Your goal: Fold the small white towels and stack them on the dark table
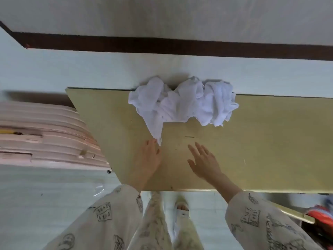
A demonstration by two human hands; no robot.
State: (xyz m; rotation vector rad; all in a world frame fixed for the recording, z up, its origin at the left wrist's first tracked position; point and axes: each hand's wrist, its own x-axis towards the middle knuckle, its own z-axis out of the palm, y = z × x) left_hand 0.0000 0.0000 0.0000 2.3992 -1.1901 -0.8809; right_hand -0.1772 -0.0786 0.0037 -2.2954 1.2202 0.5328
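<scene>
A crumpled heap of small white towels (183, 103) lies at the far edge of the tan table (261, 141). One towel's corner trails down toward me from the heap's left side. My left hand (150, 156) pinches that corner at its tip, fingers curled at the cloth. My right hand (203, 161) hovers over the bare tabletop to the right, fingers straight and spread, holding nothing. It is apart from the towels. No folded towels show on the table.
A pink ribbed suitcase (45, 136) stands against the table's left edge. Pale tiled floor surrounds the table, with a dark skirting strip along the wall behind. An orange and red object (322, 212) lies at the lower right. My legs and one sandalled foot (182, 210) are below the near edge.
</scene>
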